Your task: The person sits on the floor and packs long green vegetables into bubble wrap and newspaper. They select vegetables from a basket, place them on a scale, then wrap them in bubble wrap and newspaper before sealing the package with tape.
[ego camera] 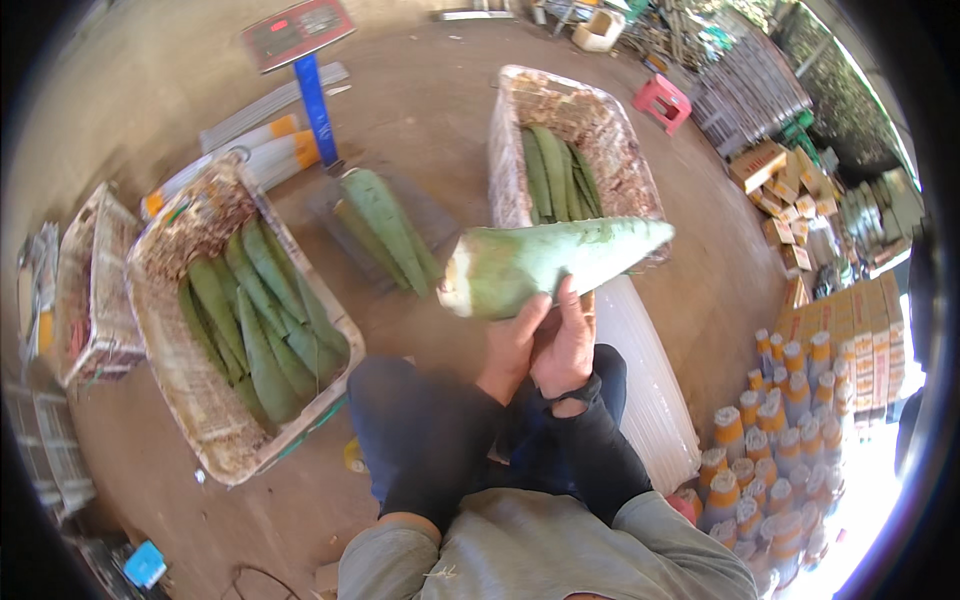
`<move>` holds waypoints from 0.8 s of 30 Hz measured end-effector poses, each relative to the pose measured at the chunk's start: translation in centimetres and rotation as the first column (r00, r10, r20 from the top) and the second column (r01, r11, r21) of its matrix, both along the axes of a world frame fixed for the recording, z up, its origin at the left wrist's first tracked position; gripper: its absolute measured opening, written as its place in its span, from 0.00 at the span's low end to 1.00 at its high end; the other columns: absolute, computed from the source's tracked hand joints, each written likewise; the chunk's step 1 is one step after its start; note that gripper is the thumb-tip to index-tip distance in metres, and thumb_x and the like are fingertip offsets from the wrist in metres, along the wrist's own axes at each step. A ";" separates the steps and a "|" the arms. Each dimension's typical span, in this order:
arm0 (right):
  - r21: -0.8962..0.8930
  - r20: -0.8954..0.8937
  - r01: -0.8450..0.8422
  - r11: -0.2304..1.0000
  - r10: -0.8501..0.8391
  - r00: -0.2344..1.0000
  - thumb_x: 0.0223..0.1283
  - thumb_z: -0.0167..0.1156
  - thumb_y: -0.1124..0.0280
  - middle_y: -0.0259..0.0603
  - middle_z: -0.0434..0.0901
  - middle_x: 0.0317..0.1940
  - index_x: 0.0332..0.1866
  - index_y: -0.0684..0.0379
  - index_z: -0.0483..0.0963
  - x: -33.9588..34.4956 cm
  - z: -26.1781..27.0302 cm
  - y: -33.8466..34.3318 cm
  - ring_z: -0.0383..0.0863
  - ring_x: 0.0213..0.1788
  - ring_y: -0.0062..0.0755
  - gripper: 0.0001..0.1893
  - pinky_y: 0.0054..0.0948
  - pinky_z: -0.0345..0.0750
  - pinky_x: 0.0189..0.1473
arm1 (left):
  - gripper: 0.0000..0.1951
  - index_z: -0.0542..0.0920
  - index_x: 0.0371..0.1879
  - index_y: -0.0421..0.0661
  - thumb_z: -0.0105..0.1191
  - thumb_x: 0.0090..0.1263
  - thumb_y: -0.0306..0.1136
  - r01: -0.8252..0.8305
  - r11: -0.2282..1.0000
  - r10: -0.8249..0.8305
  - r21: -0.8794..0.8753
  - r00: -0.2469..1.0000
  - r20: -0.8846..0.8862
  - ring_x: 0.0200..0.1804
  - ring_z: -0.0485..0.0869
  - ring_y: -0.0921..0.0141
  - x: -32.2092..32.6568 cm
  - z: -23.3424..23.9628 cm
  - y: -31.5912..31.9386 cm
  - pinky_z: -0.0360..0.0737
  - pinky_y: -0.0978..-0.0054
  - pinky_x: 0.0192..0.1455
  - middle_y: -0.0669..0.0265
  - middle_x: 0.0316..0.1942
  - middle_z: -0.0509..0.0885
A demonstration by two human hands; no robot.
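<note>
A thick green aloe vera leaf lies across both my hands, its pale cut base to the left and its tip to the right. My left hand grips its underside, the thumb up against the leaf. Close beside it, my right hand holds the leaf too, thumb on its near side. Several aloe leaves fill a stained plastic crate on the left. More leaves lie in another dirty crate beyond my hands. A few aloe leaves rest on the dark platform of a scale, whose display stands on a blue post.
A wrapped white bundle lies right of my knee. Orange-and-white wrapped rolls and stacked cartons stand at the right. A pink stool is beyond the far crate. Another crate sits at far left.
</note>
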State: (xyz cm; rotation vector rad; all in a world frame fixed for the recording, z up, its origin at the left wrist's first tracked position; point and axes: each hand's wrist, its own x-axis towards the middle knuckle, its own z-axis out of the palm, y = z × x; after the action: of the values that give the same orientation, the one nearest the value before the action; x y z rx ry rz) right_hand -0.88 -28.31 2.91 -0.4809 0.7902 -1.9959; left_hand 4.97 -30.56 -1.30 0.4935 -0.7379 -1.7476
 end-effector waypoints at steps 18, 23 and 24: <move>0.292 -0.875 0.075 0.953 0.298 -0.383 0.42 0.83 0.66 0.56 0.65 0.74 0.82 0.58 0.56 -6.8 -0.1 -2.7 0.69 0.73 0.60 0.59 0.49 0.73 0.70 | 0.23 0.75 0.70 0.48 0.48 0.86 0.48 -0.040 0.916 0.267 0.399 0.803 -0.532 0.65 0.81 0.57 9.6 -1.4 -14.7 0.77 0.52 0.71 0.62 0.65 0.82; 0.297 -0.899 -0.003 0.955 0.279 -0.337 0.47 0.78 0.69 0.55 0.70 0.64 0.84 0.60 0.53 -6.2 -4.3 -6.9 0.75 0.64 0.59 0.57 0.46 0.76 0.65 | 0.22 0.75 0.69 0.50 0.48 0.86 0.48 -0.144 0.880 0.321 0.453 0.883 -0.343 0.61 0.83 0.58 10.2 -1.5 -18.4 0.79 0.52 0.68 0.63 0.61 0.84; 0.433 -0.874 -0.011 0.901 0.417 -0.252 0.47 0.73 0.72 0.56 0.69 0.69 0.84 0.60 0.53 -6.1 -5.4 -7.7 0.72 0.70 0.59 0.55 0.45 0.72 0.71 | 0.21 0.75 0.70 0.51 0.48 0.86 0.48 -0.164 0.882 0.322 0.442 0.895 -0.309 0.61 0.83 0.59 10.1 -1.5 -18.7 0.79 0.52 0.68 0.63 0.60 0.84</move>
State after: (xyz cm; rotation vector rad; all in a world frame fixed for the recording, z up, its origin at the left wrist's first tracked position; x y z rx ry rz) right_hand -7.03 -36.00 -2.48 -2.0661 1.7160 -0.5875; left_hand 15.12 -49.28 -2.85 0.4861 -0.0259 -1.6820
